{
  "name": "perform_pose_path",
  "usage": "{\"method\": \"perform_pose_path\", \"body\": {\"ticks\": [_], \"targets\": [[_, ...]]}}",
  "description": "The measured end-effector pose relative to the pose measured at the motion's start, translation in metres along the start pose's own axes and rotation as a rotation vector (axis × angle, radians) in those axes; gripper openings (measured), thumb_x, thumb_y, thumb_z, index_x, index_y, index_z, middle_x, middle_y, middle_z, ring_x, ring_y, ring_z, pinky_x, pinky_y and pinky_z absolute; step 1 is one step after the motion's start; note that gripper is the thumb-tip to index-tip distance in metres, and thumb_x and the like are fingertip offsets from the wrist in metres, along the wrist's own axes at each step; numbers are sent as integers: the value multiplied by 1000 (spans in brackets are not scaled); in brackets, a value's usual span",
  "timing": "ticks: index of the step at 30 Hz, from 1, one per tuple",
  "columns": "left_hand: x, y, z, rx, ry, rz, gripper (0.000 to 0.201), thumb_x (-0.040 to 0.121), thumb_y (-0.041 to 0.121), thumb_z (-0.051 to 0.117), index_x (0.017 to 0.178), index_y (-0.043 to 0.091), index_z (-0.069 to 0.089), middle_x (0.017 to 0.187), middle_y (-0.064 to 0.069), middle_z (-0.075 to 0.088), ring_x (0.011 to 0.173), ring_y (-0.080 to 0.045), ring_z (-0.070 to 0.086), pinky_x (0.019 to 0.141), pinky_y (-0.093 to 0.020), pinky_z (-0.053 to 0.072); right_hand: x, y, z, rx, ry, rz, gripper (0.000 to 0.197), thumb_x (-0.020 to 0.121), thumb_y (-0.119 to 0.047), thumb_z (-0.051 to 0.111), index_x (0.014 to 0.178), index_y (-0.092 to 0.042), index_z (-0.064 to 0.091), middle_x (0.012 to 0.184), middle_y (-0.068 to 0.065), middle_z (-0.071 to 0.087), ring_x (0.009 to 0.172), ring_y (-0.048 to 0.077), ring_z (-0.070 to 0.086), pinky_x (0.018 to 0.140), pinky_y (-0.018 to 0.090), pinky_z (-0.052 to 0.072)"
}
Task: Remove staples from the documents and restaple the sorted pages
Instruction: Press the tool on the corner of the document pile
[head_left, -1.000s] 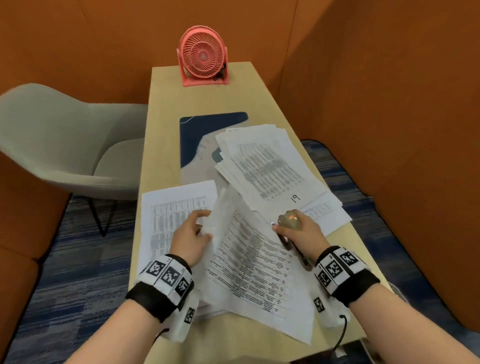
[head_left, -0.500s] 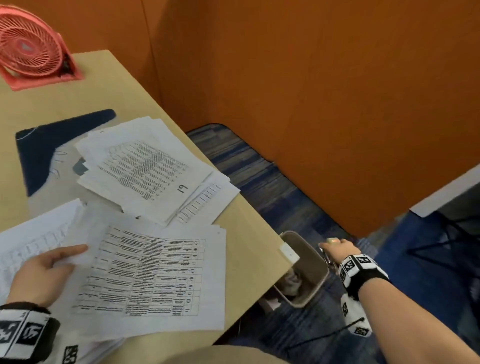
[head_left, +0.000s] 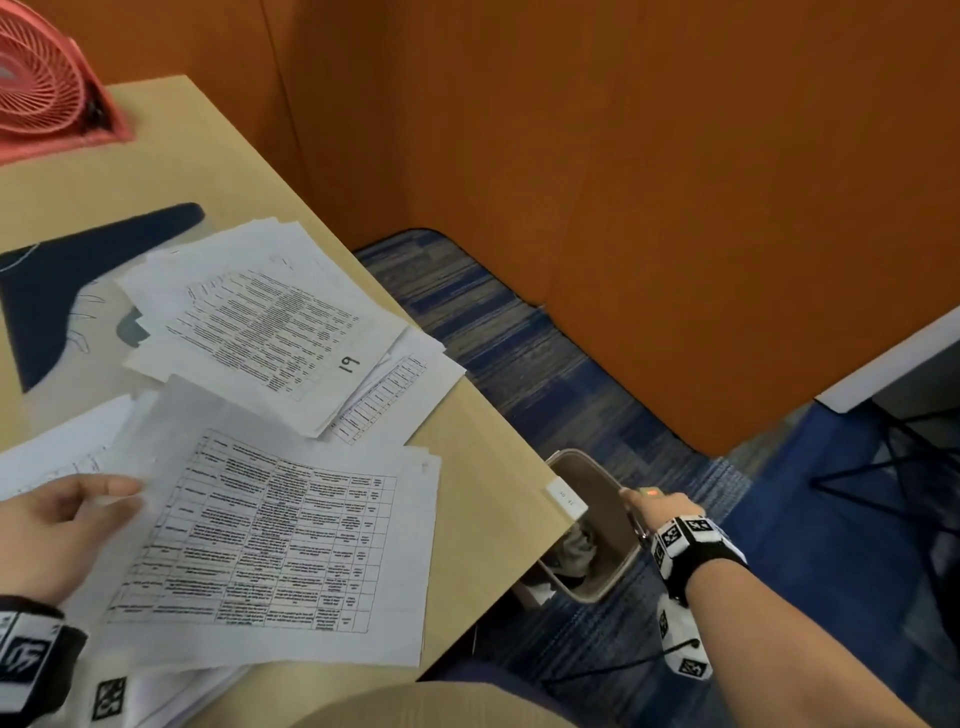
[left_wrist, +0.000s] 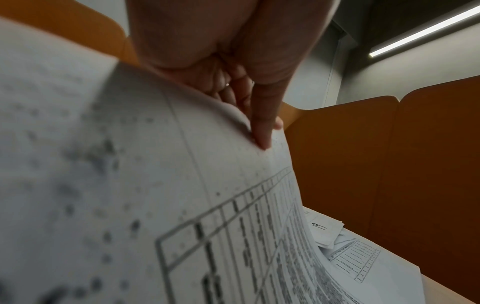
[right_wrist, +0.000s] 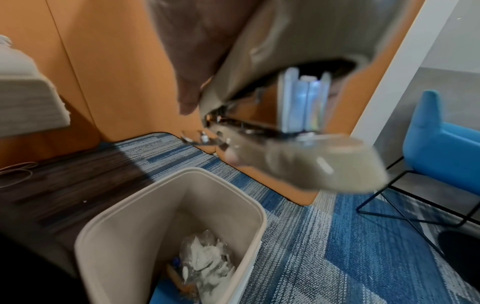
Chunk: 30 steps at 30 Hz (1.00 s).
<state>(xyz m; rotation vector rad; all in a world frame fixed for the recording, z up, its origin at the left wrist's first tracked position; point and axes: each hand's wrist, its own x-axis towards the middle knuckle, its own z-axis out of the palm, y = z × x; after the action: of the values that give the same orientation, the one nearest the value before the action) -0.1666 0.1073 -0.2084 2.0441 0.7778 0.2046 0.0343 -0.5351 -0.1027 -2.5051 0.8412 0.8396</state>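
The near document (head_left: 291, 551) lies on the table's front right part, printed with a table. My left hand (head_left: 104, 499) pinches its lifted top page at the left edge, thumb on top; in the left wrist view the thumb (left_wrist: 262, 131) presses the curled sheet. A second pile marked "19" (head_left: 270, 332) lies behind it. Off the table's right edge, my right hand (head_left: 649, 499) grips a beige stapler (right_wrist: 272, 144), its metal claw tip (right_wrist: 197, 139) above the open beige bin (right_wrist: 161, 185). No staple is discernible in the claw.
The bin (head_left: 602, 499) stands on blue carpet against the table's corner, with crumpled waste inside. A pink fan (head_left: 47, 88) and a dark blue mat (head_left: 62, 280) are at the table's back. Orange partition walls (head_left: 623, 208) close in behind. A blue chair (right_wrist: 446, 148) stands further right.
My right hand has carried the stapler from the papers off the table's right edge to above the bin, and the head view turned right. My left hand stayed on the near document.
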Motion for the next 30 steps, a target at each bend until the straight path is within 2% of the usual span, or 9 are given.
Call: {"method": "perform_pose_path", "body": {"ticks": [3,6,10,13,16,19,21,26,30], "targets": [[-48,121,-16,32,-21,-100,24,71,32,78,83,23,60,71,2,64,74,-31,61,69,-42,50,-2,-5,-3,56,-6,4,59,93,-55,40,135,-16,49,140,19,44,124,35,45,100,38,38],[-92,208,-12,12,50,-78,24,66,20,76,77,27,56,69,3,66,70,-32,58,76,-54,48,-12,-28,-11,190,73,18,59,90,-36,54,137,-4,36,136,26,44,121,40,46,97,41,39],[-107,241,-16,62,65,-15,28,77,14,74,84,32,54,74,-10,67,66,-29,56,67,-37,43,-39,-86,-18,226,173,-242,51,88,-17,61,127,-4,32,120,30,54,109,43,53,91,45,44],[-113,264,-18,99,49,52,35,82,8,66,90,38,52,74,-4,65,67,-16,53,62,-29,37,-76,-141,-9,110,99,-569,50,89,-14,58,133,-6,34,117,28,55,107,41,54,83,37,42],[-113,273,-19,150,34,87,43,83,7,64,93,46,49,74,5,61,72,-6,53,64,-21,35,-107,-190,22,-145,22,-855,53,88,-11,58,136,-8,35,118,23,56,108,37,54,84,32,42],[-110,270,-17,170,20,83,36,84,7,64,96,39,54,90,-3,62,89,-16,56,76,-22,36,-120,-226,66,-331,-44,-1035,54,90,-14,56,139,-10,32,118,22,58,109,34,54,88,33,43],[-108,267,-17,197,17,65,31,84,9,64,101,33,56,99,-7,64,95,-22,56,79,-23,36,-123,-242,90,-477,-57,-1056,57,91,-12,53,142,-11,27,120,21,57,112,33,54,87,32,43],[-106,264,-16,250,8,9,29,87,12,61,115,22,60,108,-3,61,90,-16,54,78,-21,37,-115,-261,123,-648,-41,-1043,60,91,-5,50,145,-13,25,119,19,58,109,30,57,83,30,45],[-105,265,-16,249,-1,-5,29,87,10,60,114,21,60,104,-2,61,90,-16,54,77,-21,37,-128,-264,120,-704,2,-1081,65,95,-22,53,148,-14,19,144,17,34,131,31,35,104,35,33]]}}
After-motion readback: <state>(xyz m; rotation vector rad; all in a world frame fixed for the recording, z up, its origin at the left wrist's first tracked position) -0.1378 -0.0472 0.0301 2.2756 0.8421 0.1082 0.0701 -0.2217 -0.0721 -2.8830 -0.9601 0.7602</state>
